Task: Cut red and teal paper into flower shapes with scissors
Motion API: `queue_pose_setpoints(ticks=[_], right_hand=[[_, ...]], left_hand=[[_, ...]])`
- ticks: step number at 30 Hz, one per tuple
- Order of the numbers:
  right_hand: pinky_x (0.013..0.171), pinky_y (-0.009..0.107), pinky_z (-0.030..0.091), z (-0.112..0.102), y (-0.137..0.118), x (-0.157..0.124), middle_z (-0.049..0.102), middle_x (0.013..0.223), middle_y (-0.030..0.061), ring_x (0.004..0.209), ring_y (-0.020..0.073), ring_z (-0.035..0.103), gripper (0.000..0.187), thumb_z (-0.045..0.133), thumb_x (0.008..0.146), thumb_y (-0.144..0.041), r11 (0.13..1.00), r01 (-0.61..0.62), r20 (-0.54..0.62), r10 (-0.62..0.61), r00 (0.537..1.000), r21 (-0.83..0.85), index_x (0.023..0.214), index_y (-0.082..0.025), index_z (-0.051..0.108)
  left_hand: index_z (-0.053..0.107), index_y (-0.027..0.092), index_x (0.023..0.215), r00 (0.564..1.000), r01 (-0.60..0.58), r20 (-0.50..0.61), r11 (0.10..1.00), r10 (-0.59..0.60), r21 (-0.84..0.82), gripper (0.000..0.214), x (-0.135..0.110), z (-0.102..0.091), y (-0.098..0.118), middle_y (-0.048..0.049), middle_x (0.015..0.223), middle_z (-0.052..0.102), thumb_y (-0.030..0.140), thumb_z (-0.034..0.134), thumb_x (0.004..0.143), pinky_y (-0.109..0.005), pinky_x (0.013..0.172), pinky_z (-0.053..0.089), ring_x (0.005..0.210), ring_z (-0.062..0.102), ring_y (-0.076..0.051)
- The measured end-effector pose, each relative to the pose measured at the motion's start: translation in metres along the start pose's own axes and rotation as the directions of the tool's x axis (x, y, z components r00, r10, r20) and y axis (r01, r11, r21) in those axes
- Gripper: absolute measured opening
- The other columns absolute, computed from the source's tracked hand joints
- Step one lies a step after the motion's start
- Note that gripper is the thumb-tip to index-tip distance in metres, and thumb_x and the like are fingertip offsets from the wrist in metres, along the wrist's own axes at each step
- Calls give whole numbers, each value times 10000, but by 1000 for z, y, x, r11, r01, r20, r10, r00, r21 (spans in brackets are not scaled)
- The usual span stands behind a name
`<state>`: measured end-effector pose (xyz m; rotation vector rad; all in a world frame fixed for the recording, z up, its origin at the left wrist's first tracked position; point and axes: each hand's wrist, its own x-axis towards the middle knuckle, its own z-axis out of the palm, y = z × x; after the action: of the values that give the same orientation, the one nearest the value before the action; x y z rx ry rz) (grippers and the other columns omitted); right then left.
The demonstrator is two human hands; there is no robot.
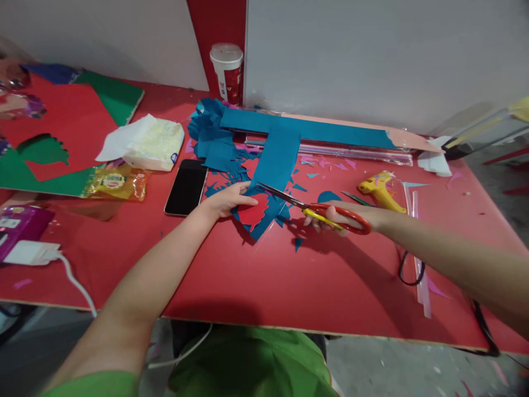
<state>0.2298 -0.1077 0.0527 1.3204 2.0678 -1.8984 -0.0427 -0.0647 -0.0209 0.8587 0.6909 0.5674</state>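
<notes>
My left hand (228,199) pinches a red paper cutout (253,213) with a wavy edge, laid over blue paper. My right hand (326,223) is wrapped round the handles of a pair of scissors (356,219), red on one loop and yellow on the other. The blades point left, at the near end of a blue paper strip (280,151), close to my left fingertips. Whether they are cutting into it I cannot tell. Blue paper scraps (298,243) lie around both hands.
Left of my hands are a black-screened phone (185,187), a tissue pack (155,144) and a yellow wrapper (115,183). A paper cup (227,71) stands at the back. Toward the right lie a yellow glue gun (382,192) and clear sticks (420,275). A white cable (76,278) crosses the table's front edge.
</notes>
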Motion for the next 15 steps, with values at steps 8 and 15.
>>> queue_pose_setpoints(ticks=[8,15], right_hand=[[378,199,356,-11,-4,-6,544,665,50,499,104,422,443,459,733,-592,996,48,-8,-49,999,-69,691,-162,559],[365,185,360,-13,-7,-1,562,595,36,462,87,431,390,525,691,-530,998,36,-42,-38,998,-51,552,-167,512]], left_hand=[[599,155,1013,1000,1,-19,1000,-1,-4,447,0,-2,-1,-65,941,684,113,751,595,-253,655,550,723,664,-144],[604,155,988,1000,0,11,1000,0,-19,412,-2,0,0,-60,906,696,98,740,603,-257,661,547,721,664,-141]])
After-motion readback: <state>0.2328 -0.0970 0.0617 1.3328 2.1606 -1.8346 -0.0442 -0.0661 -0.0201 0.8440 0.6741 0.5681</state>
